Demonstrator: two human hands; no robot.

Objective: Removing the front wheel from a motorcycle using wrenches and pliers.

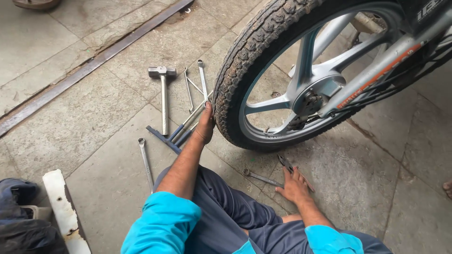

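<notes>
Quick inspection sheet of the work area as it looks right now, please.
Surface: grey stone-slab floor, metal rail across it.
Job's things: black knobbly tyre on a silver spoked wheel; pliers.
Clutter: steel hammer, ring spanner, second spanner, thin wrenches, blue-handled tools, white rusty panel.
Grippers: left hand pressed on the tyre tread; right hand flat on the floor, at the pliers.
Cables: black cables along the fork.
Surroundings: a sandalled foot at top left.
</notes>
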